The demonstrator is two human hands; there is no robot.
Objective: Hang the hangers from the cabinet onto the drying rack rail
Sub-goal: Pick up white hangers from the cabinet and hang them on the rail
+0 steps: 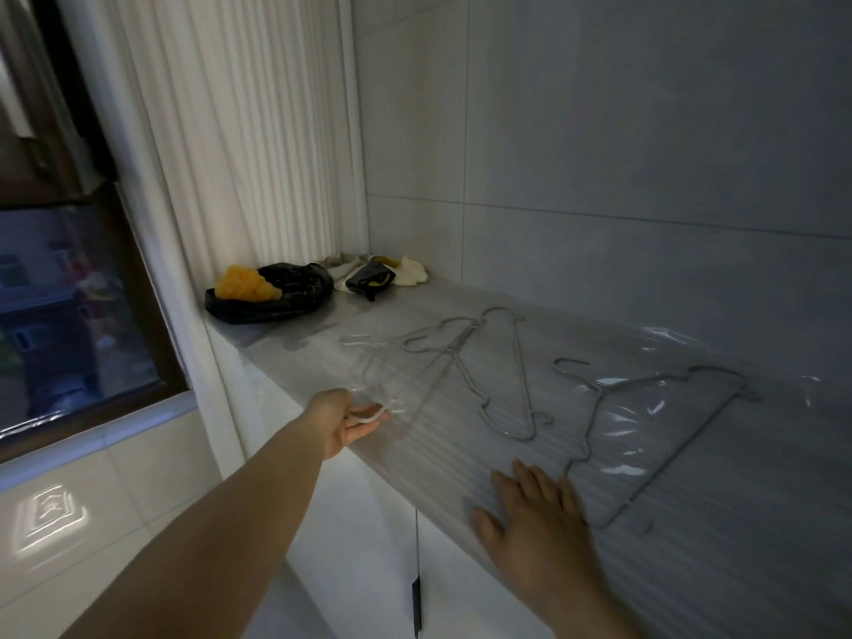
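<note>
Hangers (522, 375) of thin bent wire, four counted, are found on the desk (760, 523), which is the top of a white cabinet (369, 546).

- The white hanger (369, 415) is held at the desk's front edge. The left hand (343, 422) is curled round its lower bar, and the hook is pointed toward the far end.
- The grey pair (465, 371) is laid flat at mid-desk, overlapped, with the hooks directed away from the person.
- The single grey hanger (673, 455) is laid flat further right, with notched shoulders and a long straight bar.
- The right hand (530, 514) is pressed flat on the desk with fingers straight and spread. It holds nothing, and its fingertips are just beside the near corner of the single grey hanger.
- The hands are kept well apart.

The desk surface is seen to be pale and finely ribbed. It is covered by a clear plastic film (668, 339), wrinkled and glossy toward the wall.

At the far end, a crumpled black bag (286, 297) is noted with an orange lump (244, 283) on it. A heap of pale and dark cloths (373, 276) is beside it in the corner. A pleated white curtain (230, 131) is hung behind the bag. A dark-framed window (69, 315) is seen at left, and a wall of large grey tiles (645, 131) behind the desk.
</note>
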